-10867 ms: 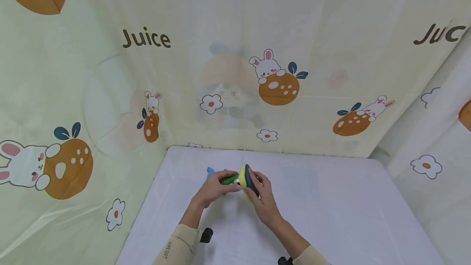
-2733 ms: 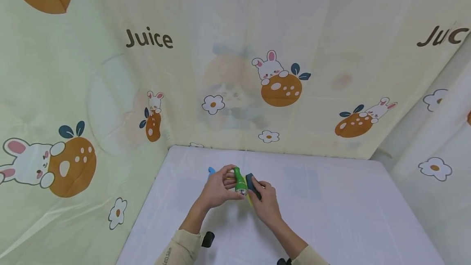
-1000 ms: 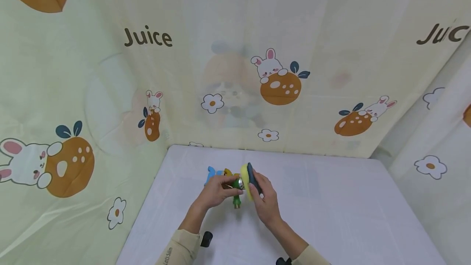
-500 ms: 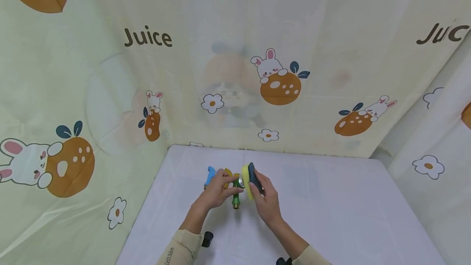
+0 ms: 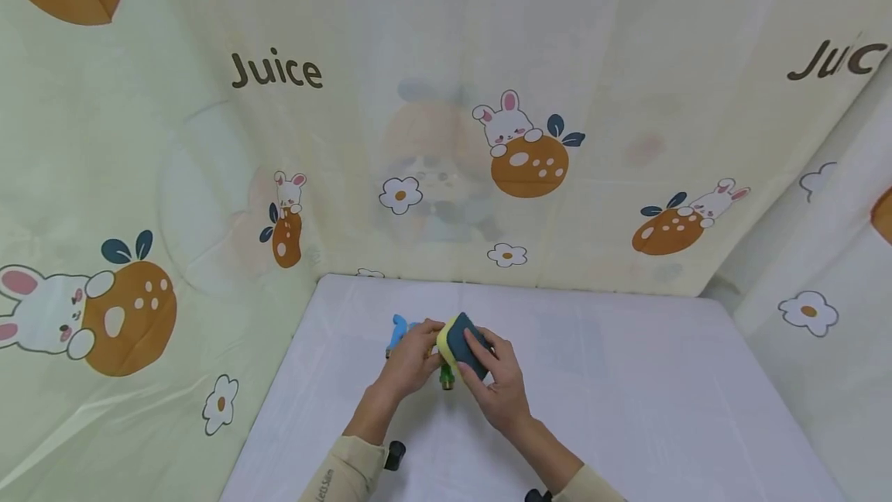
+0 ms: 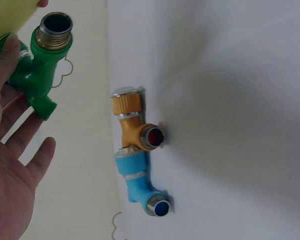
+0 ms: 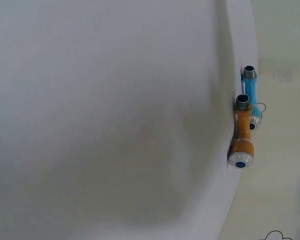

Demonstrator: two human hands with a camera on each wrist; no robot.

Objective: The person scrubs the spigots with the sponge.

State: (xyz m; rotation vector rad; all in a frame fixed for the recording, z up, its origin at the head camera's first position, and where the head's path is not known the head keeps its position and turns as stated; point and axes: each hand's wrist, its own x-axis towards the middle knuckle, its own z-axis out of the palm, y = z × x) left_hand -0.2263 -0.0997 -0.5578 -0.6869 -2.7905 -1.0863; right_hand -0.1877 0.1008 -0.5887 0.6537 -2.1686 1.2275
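My left hand (image 5: 409, 362) pinches a green plastic tap (image 6: 42, 70) with a threaded metal end, held up off the table. In the head view only its lower end (image 5: 447, 378) shows, below the sponge. My right hand (image 5: 505, 386) grips a sponge (image 5: 468, 343), yellow on one side and dark blue-green on the other. The sponge's yellow side lies against the tap's head, which it hides. In the left wrist view, part of the yellow sponge (image 6: 10, 15) shows at the top corner. The right wrist view catches only a sliver of fingers at its right edge.
An orange tap (image 6: 132, 120) and a blue tap (image 6: 140, 177) lie close together on the white table (image 5: 627, 393), behind my left hand. Printed cloth (image 5: 432, 45) hangs behind the table and along its sides.
My right hand has turned the sponge and brought it left over the tap's head, so its dark face now shows. Earlier, the left hand turned the green tap between several positions.
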